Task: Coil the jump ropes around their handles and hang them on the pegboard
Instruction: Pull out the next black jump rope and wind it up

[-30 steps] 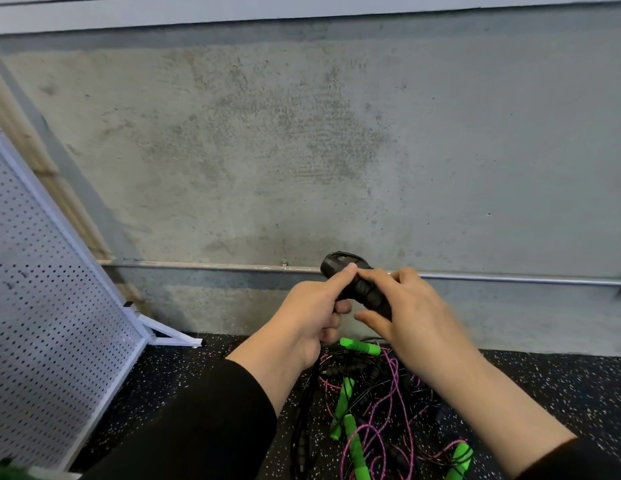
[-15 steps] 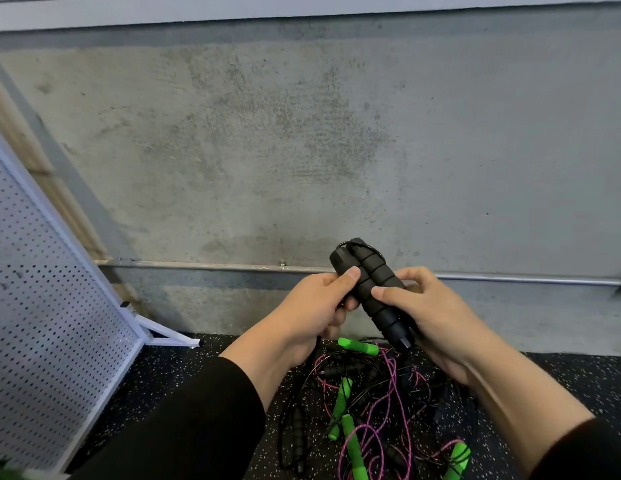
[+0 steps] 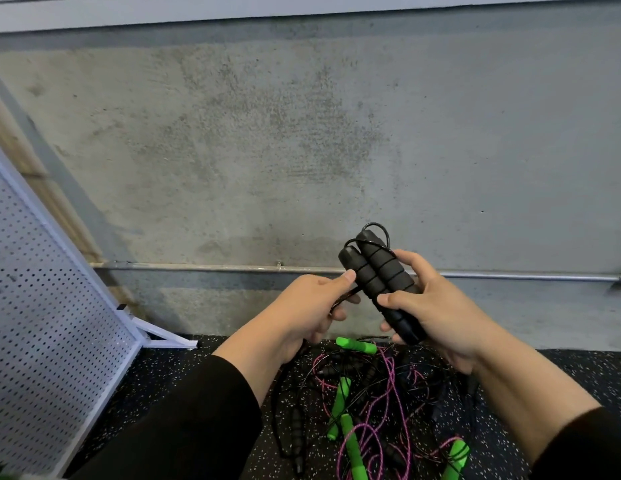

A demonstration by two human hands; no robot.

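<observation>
Leftmost, the pegboard [image 3: 52, 341] leans at nine o'clock. At centre, the left hand [image 3: 302, 313] pinches limp, springy black cord; the right hand [image 3: 437, 310] clamps both soft foam handles [image 3: 378, 275], best gripped mid-length.

Black handles [image 3: 378, 275]: ribbed matt foam, wound with thin, slightly glossy black cord [image 3: 378, 233]. Green handles [image 3: 356, 345]: smooth plastic with a light sheen; pink rope [image 3: 392, 382]: braided, speckled cloth weave. Pegboard [image 3: 49, 341]: white-painted perforated sheet metal, matt; wall [image 3: 302, 133]: rough, mottled bare concrete with a dull metal pipe [image 3: 215, 267] along it; floor [image 3: 198, 362]: black speckled rubber, grainy; sleeve [image 3: 184, 431]: matt black cloth.
</observation>
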